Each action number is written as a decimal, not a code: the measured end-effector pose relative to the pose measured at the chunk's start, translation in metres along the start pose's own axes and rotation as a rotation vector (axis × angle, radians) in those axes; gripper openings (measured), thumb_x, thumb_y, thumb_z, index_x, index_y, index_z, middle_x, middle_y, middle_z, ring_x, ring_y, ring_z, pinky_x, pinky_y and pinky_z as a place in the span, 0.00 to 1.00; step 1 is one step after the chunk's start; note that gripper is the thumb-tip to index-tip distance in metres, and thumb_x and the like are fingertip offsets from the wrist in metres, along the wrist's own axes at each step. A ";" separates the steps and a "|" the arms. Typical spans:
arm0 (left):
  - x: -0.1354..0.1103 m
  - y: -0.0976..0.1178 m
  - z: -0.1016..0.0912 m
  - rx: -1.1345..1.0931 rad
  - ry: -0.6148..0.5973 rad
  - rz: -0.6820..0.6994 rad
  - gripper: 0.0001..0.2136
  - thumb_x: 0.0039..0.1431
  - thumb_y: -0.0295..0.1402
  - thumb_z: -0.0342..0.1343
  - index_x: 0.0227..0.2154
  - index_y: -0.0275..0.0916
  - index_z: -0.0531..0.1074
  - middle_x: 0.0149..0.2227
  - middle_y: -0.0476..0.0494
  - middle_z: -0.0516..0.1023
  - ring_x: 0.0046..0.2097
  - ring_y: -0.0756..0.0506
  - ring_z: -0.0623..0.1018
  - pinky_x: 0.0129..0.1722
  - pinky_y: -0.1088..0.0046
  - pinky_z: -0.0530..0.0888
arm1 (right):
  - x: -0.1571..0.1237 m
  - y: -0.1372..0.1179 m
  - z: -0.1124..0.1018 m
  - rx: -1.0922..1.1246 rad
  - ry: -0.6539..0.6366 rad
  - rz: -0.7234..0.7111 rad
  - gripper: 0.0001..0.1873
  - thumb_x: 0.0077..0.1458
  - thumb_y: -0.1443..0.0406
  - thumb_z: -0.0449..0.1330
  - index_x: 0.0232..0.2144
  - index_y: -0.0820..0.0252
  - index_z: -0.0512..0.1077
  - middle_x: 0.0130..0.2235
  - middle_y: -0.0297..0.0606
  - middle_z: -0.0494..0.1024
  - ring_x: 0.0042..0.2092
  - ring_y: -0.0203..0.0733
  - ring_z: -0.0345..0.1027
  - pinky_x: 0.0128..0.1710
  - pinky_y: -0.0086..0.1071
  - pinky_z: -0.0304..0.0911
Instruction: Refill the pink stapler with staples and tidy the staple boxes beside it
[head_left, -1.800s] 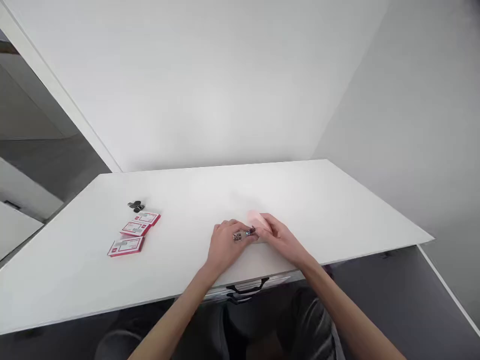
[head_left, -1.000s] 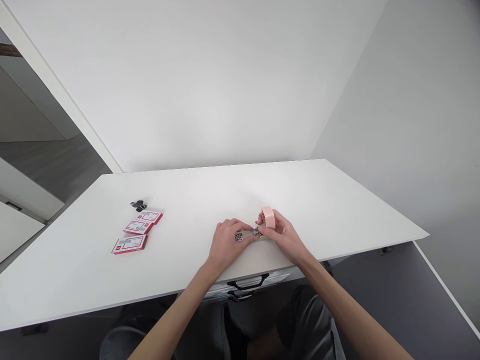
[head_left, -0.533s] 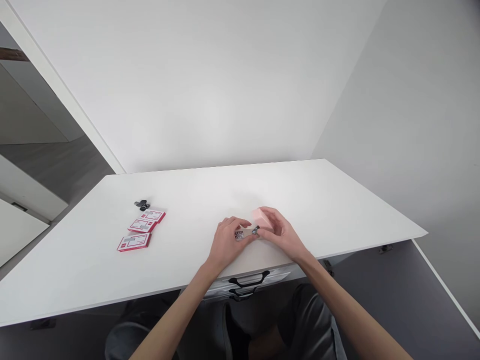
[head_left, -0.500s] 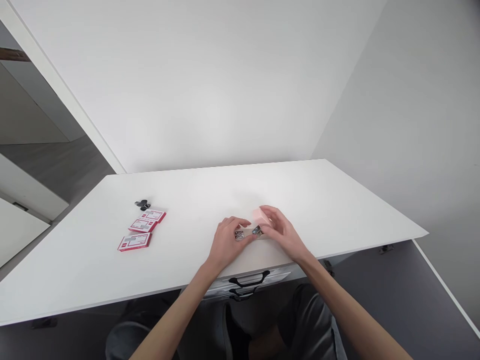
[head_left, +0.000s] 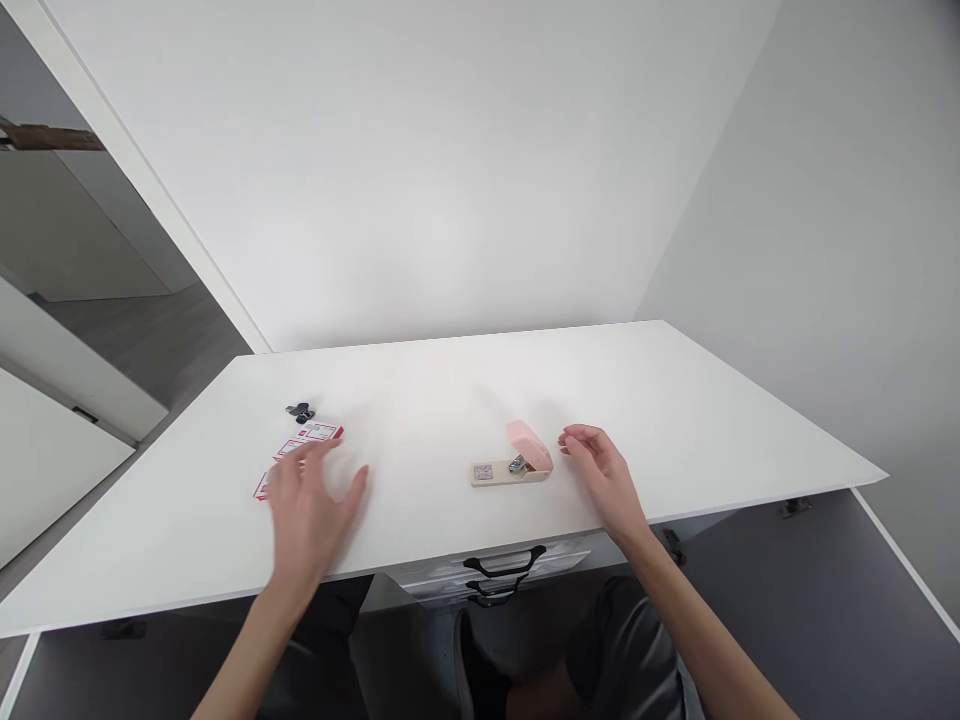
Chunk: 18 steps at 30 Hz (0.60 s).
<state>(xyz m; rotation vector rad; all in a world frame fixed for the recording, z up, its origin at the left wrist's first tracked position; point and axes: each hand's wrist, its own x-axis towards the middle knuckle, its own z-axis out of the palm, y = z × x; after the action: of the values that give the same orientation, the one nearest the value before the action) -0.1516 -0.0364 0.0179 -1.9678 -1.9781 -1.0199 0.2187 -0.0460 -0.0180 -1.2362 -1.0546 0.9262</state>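
A pink and cream stapler (head_left: 510, 475) lies on the white table with its pink top swung up and back. Its metal inner part and the square anvil plate show. Just right of the stapler, my right hand (head_left: 606, 480) is apart from it, fingers loosely bent with nothing visible in them. My left hand (head_left: 307, 510), fingers spread, is over the red and white small flat boxes (head_left: 322, 431) on the left and covers part of them. Whether it touches a box I cannot tell.
Black binder clips (head_left: 301, 412) lie behind the boxes. The white tabletop (head_left: 420, 400) meets a wall (head_left: 450, 200) at the back. Below its front edge are drawers with black handles (head_left: 504, 566), and my legs are under it.
Both hands have let go of the stapler, which stays on the table with its top raised. My left hand has moved left to the boxes; my right hand has drawn back slightly right.
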 end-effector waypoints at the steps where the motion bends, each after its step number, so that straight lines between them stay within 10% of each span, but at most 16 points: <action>1: -0.001 -0.008 -0.006 0.068 0.016 -0.098 0.26 0.61 0.49 0.58 0.57 0.38 0.70 0.59 0.29 0.68 0.63 0.25 0.66 0.62 0.40 0.62 | -0.001 -0.001 0.001 -0.007 0.002 0.005 0.19 0.62 0.47 0.63 0.45 0.52 0.73 0.49 0.41 0.78 0.54 0.51 0.71 0.60 0.49 0.61; 9: -0.009 -0.035 -0.030 0.237 -0.006 -0.341 0.41 0.58 0.59 0.55 0.62 0.28 0.62 0.59 0.15 0.70 0.68 0.17 0.59 0.63 0.33 0.57 | 0.001 0.001 -0.001 -0.013 -0.001 -0.011 0.18 0.62 0.48 0.62 0.45 0.53 0.72 0.50 0.42 0.77 0.55 0.50 0.70 0.60 0.48 0.61; 18: -0.026 -0.018 -0.039 0.018 0.060 -0.238 0.35 0.58 0.58 0.59 0.62 0.44 0.63 0.60 0.37 0.73 0.63 0.27 0.71 0.61 0.44 0.70 | 0.000 -0.001 0.000 -0.014 0.007 -0.013 0.19 0.62 0.48 0.62 0.45 0.54 0.72 0.49 0.42 0.77 0.54 0.50 0.70 0.60 0.48 0.61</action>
<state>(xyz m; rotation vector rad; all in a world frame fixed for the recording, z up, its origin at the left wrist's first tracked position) -0.1782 -0.0776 0.0267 -1.7008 -2.2189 -1.0939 0.2188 -0.0458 -0.0170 -1.2417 -1.0639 0.9062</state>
